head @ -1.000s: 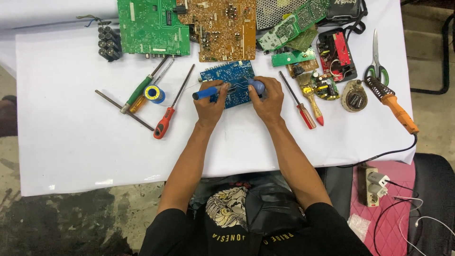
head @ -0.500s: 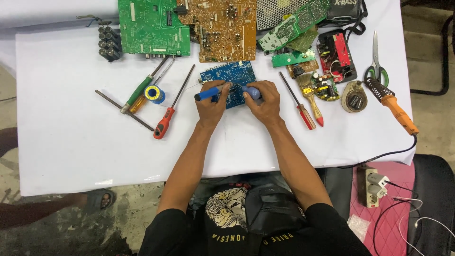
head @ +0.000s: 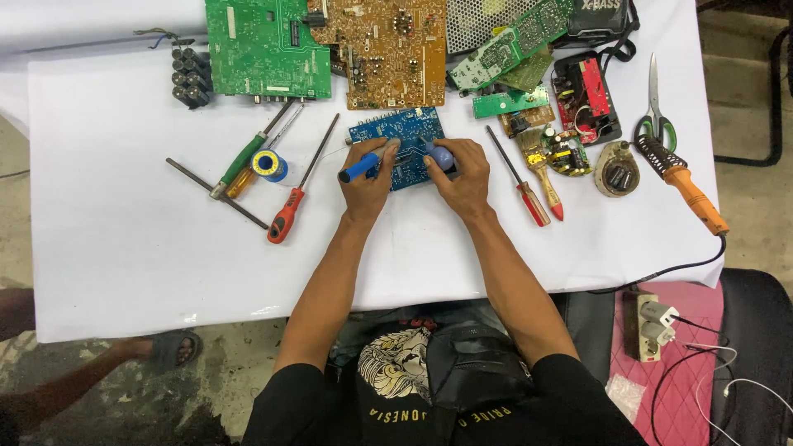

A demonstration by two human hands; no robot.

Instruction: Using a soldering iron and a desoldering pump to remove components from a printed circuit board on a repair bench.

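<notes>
- Blue rectangular printed circuit board point(head: 400, 137) lies flat on the white-covered worktop point(head: 124, 231), near its middle, just below a tan-brown circuit board point(head: 388, 54).
- Left hand point(head: 369, 177) rests on the blue board's left part, fingers wrapped around a blue-handled tool point(head: 360, 167) that lies slanted, its working end pointing onto the board.
- Right hand point(head: 461, 169) rests on the board's right edge, closed on a small blue rounded tool point(head: 441, 154); its tip cannot be made out.
- Left of the hands: red-handled screwdriver point(head: 289, 211), a spool of solder with blue sides point(head: 268, 164), a green-handled screwdriver point(head: 246, 157), a dark metal rod point(head: 216, 193).
- Right of the hands: a second red-handled screwdriver point(head: 520, 181), a wooden-handled brush point(head: 541, 169), an orange-handled soldering iron point(head: 681, 182), green-handled scissors point(head: 654, 107).
- Far edge: large green circuit board point(head: 264, 49), a cluster of black cylindrical capacitors point(head: 186, 81).
</notes>
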